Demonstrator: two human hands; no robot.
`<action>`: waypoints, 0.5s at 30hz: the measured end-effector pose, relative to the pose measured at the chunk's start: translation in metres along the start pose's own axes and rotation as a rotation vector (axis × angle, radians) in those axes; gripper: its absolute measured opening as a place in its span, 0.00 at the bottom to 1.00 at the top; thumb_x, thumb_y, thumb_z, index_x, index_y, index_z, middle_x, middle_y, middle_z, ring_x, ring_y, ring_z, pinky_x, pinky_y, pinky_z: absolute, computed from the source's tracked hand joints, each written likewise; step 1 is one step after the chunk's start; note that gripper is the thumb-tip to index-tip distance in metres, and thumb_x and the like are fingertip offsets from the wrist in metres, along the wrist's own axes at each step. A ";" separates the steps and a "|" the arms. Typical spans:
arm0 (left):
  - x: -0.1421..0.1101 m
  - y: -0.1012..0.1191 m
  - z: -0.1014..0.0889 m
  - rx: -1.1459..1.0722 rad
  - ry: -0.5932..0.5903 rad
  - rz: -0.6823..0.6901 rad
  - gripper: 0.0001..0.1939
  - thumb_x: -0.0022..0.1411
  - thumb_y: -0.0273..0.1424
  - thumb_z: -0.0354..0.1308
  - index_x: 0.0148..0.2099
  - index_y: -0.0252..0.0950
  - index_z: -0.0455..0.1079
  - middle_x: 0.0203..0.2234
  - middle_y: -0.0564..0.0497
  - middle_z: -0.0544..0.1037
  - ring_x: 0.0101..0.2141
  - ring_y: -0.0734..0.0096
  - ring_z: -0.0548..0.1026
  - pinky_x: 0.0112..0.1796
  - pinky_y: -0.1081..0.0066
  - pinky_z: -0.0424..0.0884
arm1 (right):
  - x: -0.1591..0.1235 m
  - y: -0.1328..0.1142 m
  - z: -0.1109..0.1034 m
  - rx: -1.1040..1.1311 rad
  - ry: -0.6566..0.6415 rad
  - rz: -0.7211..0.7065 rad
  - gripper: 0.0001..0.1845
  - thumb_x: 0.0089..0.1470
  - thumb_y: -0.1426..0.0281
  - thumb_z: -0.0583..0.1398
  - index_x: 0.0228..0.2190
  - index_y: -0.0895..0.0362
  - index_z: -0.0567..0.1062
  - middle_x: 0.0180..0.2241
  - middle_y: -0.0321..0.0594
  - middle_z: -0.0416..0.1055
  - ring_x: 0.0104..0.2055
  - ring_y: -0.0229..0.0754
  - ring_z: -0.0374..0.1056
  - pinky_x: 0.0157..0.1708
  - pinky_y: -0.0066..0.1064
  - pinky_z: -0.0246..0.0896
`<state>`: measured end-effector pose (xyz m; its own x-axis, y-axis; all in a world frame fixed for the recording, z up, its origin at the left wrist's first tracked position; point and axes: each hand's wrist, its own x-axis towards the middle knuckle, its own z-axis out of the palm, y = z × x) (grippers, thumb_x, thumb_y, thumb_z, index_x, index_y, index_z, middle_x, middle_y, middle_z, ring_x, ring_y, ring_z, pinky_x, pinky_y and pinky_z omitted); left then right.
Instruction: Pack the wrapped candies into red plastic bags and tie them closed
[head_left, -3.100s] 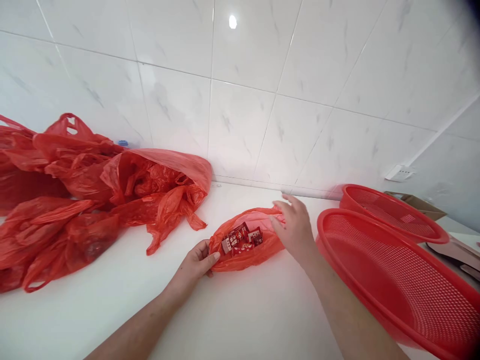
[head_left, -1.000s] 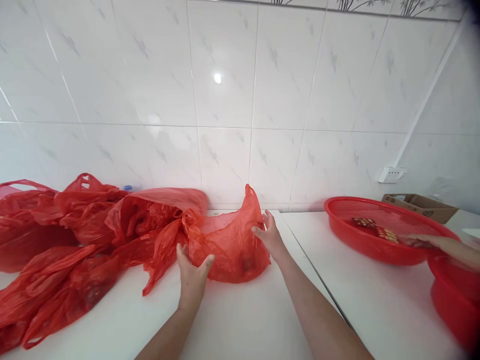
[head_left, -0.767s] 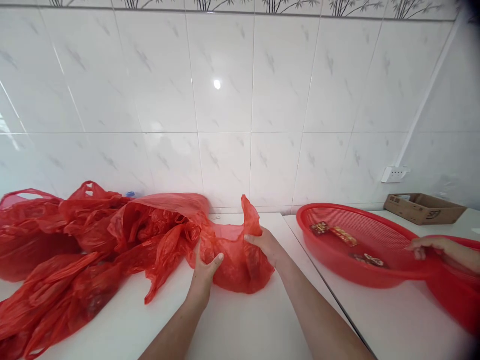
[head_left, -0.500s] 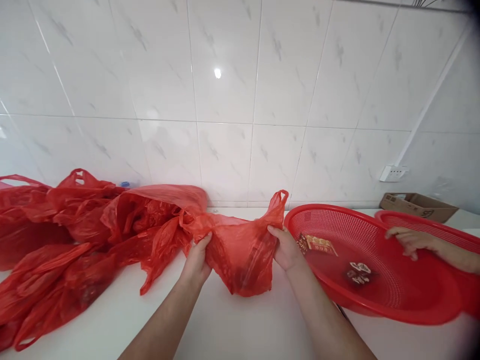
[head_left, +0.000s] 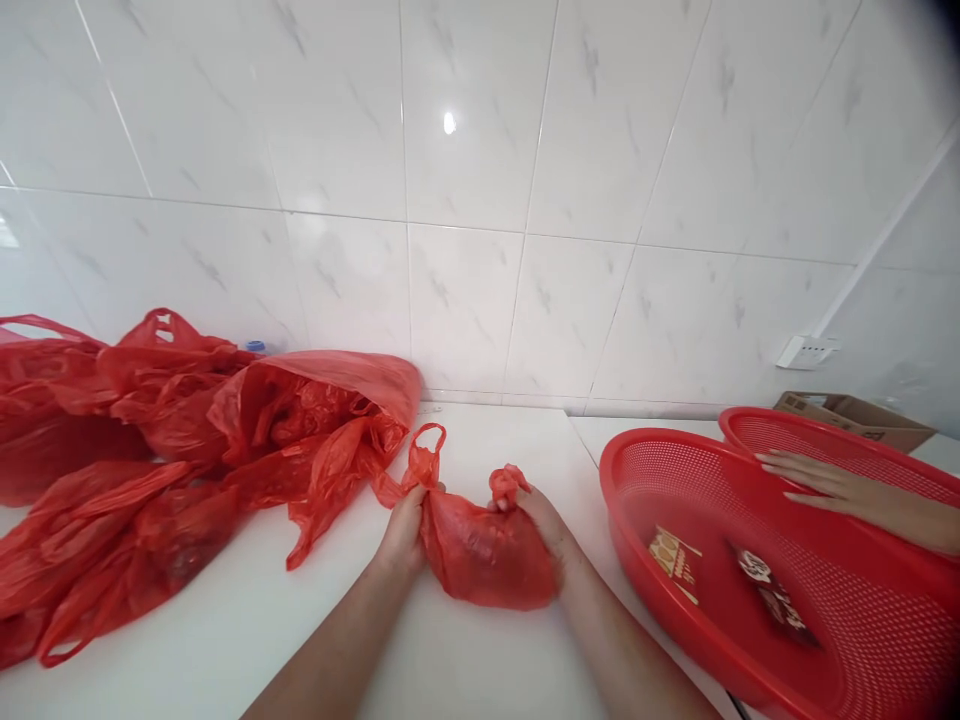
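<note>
A red plastic bag (head_left: 487, 560) rests low over the white table, bulging with contents that I cannot make out. My left hand (head_left: 405, 525) is closed around its left handle, whose loop sticks up above the fist. Bunched plastic at the right handle is gripped in my right hand (head_left: 541, 515). Left of my left hand lies a heap of red plastic bags (head_left: 180, 400), some of them filled, reaching almost to the held bag.
On the right, a red perforated basket (head_left: 645, 440) contains two snack packets (head_left: 772, 590). Another person's hand (head_left: 832, 485) lies over its far side, near a second red basket (head_left: 750, 420). Behind them is a cardboard box (head_left: 862, 420). A tiled wall (head_left: 465, 310) backs the table (head_left: 480, 670).
Both handles have been gathered up and the bag's mouth bunched together. The right basket has shifted and tilted, its packets sliding, and the other person's hand now lies flatter.
</note>
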<state>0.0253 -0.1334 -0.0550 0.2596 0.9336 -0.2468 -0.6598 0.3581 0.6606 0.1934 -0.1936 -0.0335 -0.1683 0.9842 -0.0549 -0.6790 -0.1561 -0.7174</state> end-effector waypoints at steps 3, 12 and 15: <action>0.000 -0.003 0.001 0.018 0.010 -0.011 0.11 0.47 0.27 0.58 0.21 0.36 0.58 0.12 0.59 0.62 0.14 0.79 0.64 0.19 0.77 0.62 | -0.001 0.005 0.008 -0.054 -0.042 0.043 0.17 0.49 0.61 0.62 0.19 0.56 0.63 0.20 0.32 0.62 0.22 0.34 0.57 0.25 0.27 0.55; -0.021 -0.011 0.026 0.311 -0.361 -0.173 0.10 0.53 0.35 0.55 0.26 0.33 0.69 0.17 0.46 0.74 0.23 0.63 0.74 0.26 0.66 0.70 | 0.008 0.022 0.004 -0.283 -0.040 -0.054 0.24 0.53 0.51 0.56 0.46 0.52 0.68 0.13 0.26 0.54 0.15 0.31 0.49 0.18 0.24 0.45; -0.022 -0.016 0.027 0.380 -0.406 -0.133 0.06 0.51 0.31 0.57 0.27 0.33 0.69 0.16 0.47 0.73 0.21 0.65 0.73 0.26 0.68 0.69 | 0.011 0.023 -0.001 -0.399 -0.084 -0.042 0.21 0.50 0.57 0.62 0.43 0.55 0.70 0.13 0.27 0.58 0.14 0.29 0.48 0.16 0.24 0.40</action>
<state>0.0492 -0.1594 -0.0410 0.6224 0.7760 -0.1023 -0.3230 0.3737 0.8695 0.1762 -0.1867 -0.0511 -0.2156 0.9762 0.0253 -0.3588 -0.0551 -0.9318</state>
